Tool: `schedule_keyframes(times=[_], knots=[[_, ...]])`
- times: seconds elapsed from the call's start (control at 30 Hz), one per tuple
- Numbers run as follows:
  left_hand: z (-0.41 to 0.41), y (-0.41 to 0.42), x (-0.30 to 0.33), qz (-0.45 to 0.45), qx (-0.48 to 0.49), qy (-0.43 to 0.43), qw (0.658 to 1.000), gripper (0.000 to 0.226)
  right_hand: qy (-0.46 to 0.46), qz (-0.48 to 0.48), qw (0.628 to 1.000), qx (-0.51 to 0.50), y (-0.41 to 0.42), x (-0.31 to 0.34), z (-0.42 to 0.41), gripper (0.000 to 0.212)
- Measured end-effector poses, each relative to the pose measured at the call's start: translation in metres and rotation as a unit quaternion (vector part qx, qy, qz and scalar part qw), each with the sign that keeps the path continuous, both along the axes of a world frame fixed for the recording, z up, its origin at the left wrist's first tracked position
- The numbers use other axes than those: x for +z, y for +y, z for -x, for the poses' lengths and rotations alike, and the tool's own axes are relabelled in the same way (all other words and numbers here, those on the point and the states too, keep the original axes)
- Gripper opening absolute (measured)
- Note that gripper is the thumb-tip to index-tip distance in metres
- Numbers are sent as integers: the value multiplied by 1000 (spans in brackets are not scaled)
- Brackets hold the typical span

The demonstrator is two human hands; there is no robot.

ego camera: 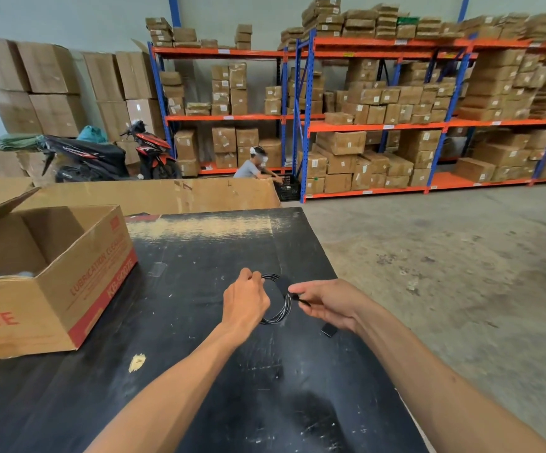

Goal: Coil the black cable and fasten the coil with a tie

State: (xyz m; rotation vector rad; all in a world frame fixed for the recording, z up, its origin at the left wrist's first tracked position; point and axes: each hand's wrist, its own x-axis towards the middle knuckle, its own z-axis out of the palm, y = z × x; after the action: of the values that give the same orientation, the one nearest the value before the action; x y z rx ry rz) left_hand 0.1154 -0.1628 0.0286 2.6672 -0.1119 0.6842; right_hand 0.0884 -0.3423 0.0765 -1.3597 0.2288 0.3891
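Observation:
A thin black cable point(279, 313) hangs in a round coil of several loops just above the black table point(199, 371). My left hand point(245, 302) is closed on the coil's left side, near its top. My right hand point(327, 304) pinches a short dark piece at the coil's right side, a cable end or a tie; I cannot tell which. A small black rectangular block point(329, 329) shows just under my right hand; whether it lies on the table or hangs from the cable is unclear.
An open cardboard box point(46, 276) with red print stands on the table at the left. The table's right edge point(356, 308) runs close beside my right hand, with concrete floor beyond. Shelves of cartons, a motorbike and a seated person are far behind.

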Motion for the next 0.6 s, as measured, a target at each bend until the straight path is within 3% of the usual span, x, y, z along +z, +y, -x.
schedule_keyframes(times=[0.2,0.4,0.6], knots=[[7,-20,9,12,-38,-33,999,19,10,46,998,-29,4,-8,1,12],[15,-29,15,-1,-71,-60,996,12,-34,107,988,-109,12,-9,-2,9],[24,-40,13,70,-69,-84,992,15,-75,89,974,-194,18,-4,4,26]])
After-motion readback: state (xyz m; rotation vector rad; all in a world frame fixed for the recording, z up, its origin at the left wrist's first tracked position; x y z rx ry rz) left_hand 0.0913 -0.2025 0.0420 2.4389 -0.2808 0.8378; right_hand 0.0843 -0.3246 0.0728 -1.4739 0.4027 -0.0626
